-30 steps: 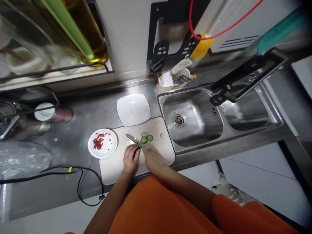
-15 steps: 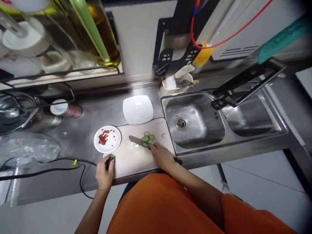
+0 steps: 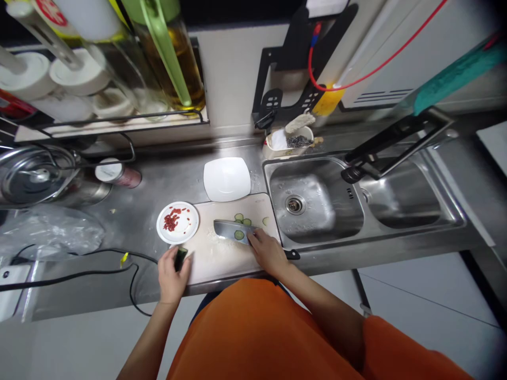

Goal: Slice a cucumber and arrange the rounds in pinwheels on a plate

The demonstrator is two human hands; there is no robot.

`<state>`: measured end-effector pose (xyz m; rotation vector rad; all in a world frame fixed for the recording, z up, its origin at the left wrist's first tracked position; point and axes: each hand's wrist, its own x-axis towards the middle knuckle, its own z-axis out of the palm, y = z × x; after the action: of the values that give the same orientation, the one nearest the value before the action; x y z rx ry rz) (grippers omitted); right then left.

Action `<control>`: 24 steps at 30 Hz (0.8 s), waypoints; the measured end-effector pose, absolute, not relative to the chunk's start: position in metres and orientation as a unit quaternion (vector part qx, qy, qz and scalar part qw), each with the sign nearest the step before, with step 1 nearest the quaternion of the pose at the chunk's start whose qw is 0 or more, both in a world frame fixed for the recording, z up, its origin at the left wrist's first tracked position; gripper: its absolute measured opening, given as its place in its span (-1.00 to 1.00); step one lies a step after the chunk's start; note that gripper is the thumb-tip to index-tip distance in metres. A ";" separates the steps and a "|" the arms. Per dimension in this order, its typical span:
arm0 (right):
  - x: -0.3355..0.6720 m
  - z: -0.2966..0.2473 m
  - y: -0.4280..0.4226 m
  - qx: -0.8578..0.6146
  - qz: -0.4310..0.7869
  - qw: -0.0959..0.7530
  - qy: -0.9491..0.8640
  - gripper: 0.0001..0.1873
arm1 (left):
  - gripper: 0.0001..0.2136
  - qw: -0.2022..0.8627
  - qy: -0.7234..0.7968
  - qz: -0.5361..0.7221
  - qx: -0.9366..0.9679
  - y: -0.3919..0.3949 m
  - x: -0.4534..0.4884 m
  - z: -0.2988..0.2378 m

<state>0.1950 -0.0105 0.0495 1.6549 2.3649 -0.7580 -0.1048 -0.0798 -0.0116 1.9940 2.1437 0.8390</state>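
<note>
A white cutting board (image 3: 214,253) lies on the steel counter beside the sink. My right hand (image 3: 267,252) grips a knife (image 3: 232,230) whose broad blade lies flat over the board with a cucumber slice on it. More cucumber slices (image 3: 243,218) lie just behind the blade. My left hand (image 3: 172,272) is at the board's left front corner, closed round a dark green cucumber piece (image 3: 180,257). A small round plate of chopped red chilli (image 3: 177,222) sits left of the board. A white square plate (image 3: 226,179) stands behind the board.
A double steel sink (image 3: 317,198) with a black tap (image 3: 380,148) is on the right. A sponge holder (image 3: 287,140) sits behind it. Left are a jar (image 3: 114,173), a pot lid (image 3: 35,177), a plastic bag (image 3: 51,232) and a black cable (image 3: 99,266). Bottles fill a shelf (image 3: 106,124).
My left hand left the knife side and carried the cucumber piece to the board's left front corner. My right hand turned the blade flat, with a slice lying on it.
</note>
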 end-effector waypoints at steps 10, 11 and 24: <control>0.194 0.057 -0.018 0.515 -0.214 0.106 0.823 -0.58 | -0.61 0.214 0.445 0.200 0.846 -0.013 0.003 0.015; 0.194 0.058 -0.019 0.514 -0.210 0.105 0.825 -0.58 | -0.64 0.220 0.438 0.202 0.848 -0.012 0.006 0.013; 0.206 0.067 -0.038 0.597 -0.351 0.094 0.715 -0.68 | -0.76 0.347 0.696 0.332 0.533 -0.026 -0.023 0.003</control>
<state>0.2055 -0.0385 0.0672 1.7716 2.1210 -1.0402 -0.0234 -0.0260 0.0026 1.3834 1.8063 0.8604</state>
